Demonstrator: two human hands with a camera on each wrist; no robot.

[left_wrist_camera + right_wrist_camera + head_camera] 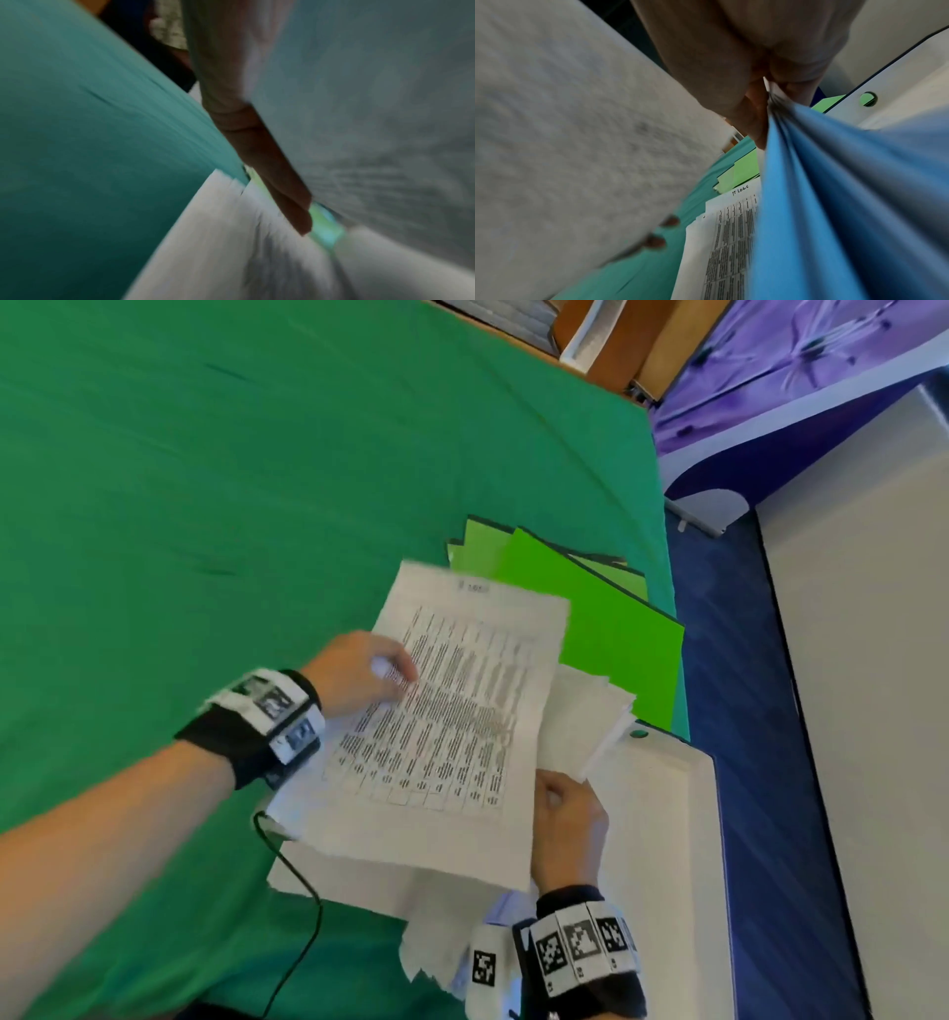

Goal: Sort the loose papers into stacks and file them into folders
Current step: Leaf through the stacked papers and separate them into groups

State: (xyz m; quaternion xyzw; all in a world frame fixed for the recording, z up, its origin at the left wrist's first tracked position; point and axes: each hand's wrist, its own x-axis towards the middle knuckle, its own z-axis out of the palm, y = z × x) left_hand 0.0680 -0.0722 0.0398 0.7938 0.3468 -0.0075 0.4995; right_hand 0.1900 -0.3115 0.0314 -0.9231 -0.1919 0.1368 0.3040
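My left hand (393, 677) pinches the left edge of a printed table sheet (452, 711) and holds it lifted over the pile; in the left wrist view a finger (270, 162) lies under the sheet (372, 121). My right hand (557, 796) grips a bundle of sheets (590, 711) at its near edge, seen fanned and bluish in the right wrist view (834, 203). More loose papers (359, 875) lie on the green cloth below, one headed "IT LOGS" (729, 233). Bright green folders (601, 618) lie fanned just beyond the papers.
A green cloth (205, 505) covers the table, wide and bare to the left. A white flat board (667, 814) with a round hole sits at the table's right edge. A black cable (303, 891) runs by the near papers. Blue floor lies right of the table.
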